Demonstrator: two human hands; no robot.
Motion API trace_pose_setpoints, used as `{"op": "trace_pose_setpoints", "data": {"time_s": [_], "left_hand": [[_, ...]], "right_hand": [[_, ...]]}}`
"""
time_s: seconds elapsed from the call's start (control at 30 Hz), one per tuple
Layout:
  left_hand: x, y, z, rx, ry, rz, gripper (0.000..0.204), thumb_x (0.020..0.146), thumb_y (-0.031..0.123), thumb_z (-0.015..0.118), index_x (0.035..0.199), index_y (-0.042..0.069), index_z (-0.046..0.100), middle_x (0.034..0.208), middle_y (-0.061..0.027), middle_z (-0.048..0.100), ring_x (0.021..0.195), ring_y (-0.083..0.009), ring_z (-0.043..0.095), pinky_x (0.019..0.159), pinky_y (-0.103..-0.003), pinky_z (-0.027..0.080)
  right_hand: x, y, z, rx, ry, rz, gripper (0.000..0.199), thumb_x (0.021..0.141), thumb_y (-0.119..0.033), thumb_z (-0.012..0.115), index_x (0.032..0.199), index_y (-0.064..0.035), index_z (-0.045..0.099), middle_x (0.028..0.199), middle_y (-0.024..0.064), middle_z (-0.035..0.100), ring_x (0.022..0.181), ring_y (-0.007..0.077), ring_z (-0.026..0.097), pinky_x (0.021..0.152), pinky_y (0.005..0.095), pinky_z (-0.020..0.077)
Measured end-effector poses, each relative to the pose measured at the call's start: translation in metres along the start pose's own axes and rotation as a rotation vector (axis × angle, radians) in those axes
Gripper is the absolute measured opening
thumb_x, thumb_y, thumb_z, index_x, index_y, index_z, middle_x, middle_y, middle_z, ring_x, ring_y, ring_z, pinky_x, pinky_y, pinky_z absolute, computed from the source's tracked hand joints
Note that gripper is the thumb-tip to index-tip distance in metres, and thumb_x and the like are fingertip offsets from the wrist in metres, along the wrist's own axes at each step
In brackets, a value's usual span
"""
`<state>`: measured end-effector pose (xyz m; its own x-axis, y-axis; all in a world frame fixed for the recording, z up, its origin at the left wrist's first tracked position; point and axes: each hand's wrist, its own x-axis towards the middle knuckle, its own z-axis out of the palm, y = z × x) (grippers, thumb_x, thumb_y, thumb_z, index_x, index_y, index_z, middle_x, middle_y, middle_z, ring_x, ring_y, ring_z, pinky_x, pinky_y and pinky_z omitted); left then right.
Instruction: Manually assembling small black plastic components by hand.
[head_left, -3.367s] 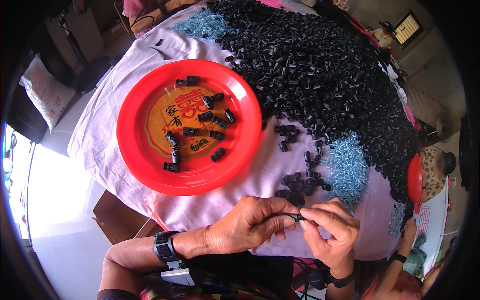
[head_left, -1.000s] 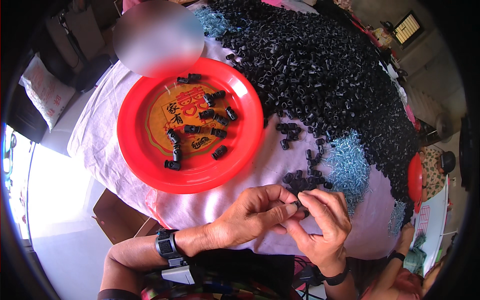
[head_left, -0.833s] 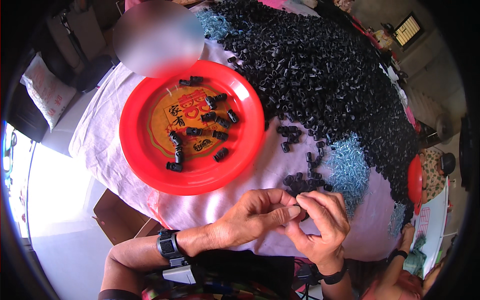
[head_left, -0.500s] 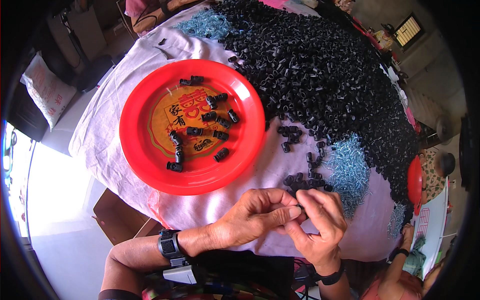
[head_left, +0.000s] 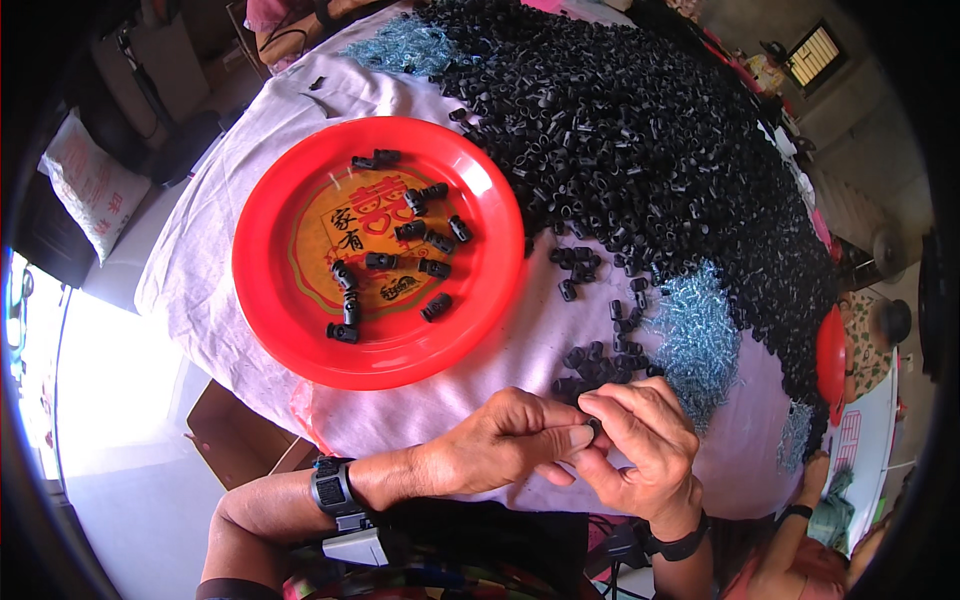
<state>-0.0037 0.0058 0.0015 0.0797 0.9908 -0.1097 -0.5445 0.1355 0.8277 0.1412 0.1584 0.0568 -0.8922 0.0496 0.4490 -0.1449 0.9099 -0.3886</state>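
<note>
My left hand [head_left: 505, 450] and my right hand [head_left: 640, 445] meet at the near edge of the table, fingertips pinched together on a small black plastic piece [head_left: 594, 428] that is mostly hidden between them. Just beyond my fingers lies a small cluster of black pieces [head_left: 598, 362] on the pale cloth. A red plate [head_left: 290, 200] with a yellow printed centre holds several black pieces and sits to the upper left of my hands. A huge heap of black pieces [head_left: 650, 140] covers the far right of the table.
A pile of small silvery-blue metal springs [head_left: 698, 335] lies right of my hands, another [head_left: 405, 45] at the far edge. A second red plate [head_left: 830, 360] shows at the table's right rim. Another person's hand [head_left: 812, 470] rests at lower right. A cardboard box [head_left: 235, 440] stands below the table.
My hands have stayed together at the near edge, fingers working the small black piece. The plate and heaps have not moved.
</note>
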Motion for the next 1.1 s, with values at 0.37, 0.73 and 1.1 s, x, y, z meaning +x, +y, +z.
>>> {"op": "trace_pose_setpoints", "data": {"time_s": [0.37,0.73,1.1], "left_hand": [[0.001,0.003,0.003,-0.132,0.058,0.014,0.038,0.111,0.032,0.054,0.128,0.001,0.069,0.111,-0.0057,0.073,0.109,-0.0141,0.068,0.093,-0.032,0.060],[0.004,-0.006,0.000,-0.237,0.058,0.003,0.044,0.114,0.034,0.043,0.132,-0.004,0.056,0.122,-0.0105,0.064,0.118,-0.0185,0.065,0.099,-0.035,0.059],[0.002,-0.002,0.002,-0.187,0.083,0.070,0.032,0.109,0.028,0.058,0.128,0.003,0.066,0.110,-0.0020,0.070,0.104,-0.0093,0.066,0.092,-0.032,0.059]], "right_hand": [[0.001,0.004,0.004,0.043,0.013,0.031,0.049,0.072,-0.003,0.083,0.120,0.0012,0.072,0.108,0.0140,0.072,0.085,0.0298,0.069,0.074,0.0380,0.0561],[-0.007,0.003,0.008,-0.076,0.079,0.024,0.038,0.079,-0.009,0.083,0.115,0.0014,0.073,0.098,0.0125,0.073,0.080,0.0285,0.068,0.072,0.0388,0.0556],[-0.001,-0.005,0.005,-0.143,0.060,0.014,0.044,0.078,-0.008,0.081,0.120,0.0013,0.072,0.107,0.0144,0.072,0.087,0.0301,0.069,0.076,0.0388,0.0576]]}}
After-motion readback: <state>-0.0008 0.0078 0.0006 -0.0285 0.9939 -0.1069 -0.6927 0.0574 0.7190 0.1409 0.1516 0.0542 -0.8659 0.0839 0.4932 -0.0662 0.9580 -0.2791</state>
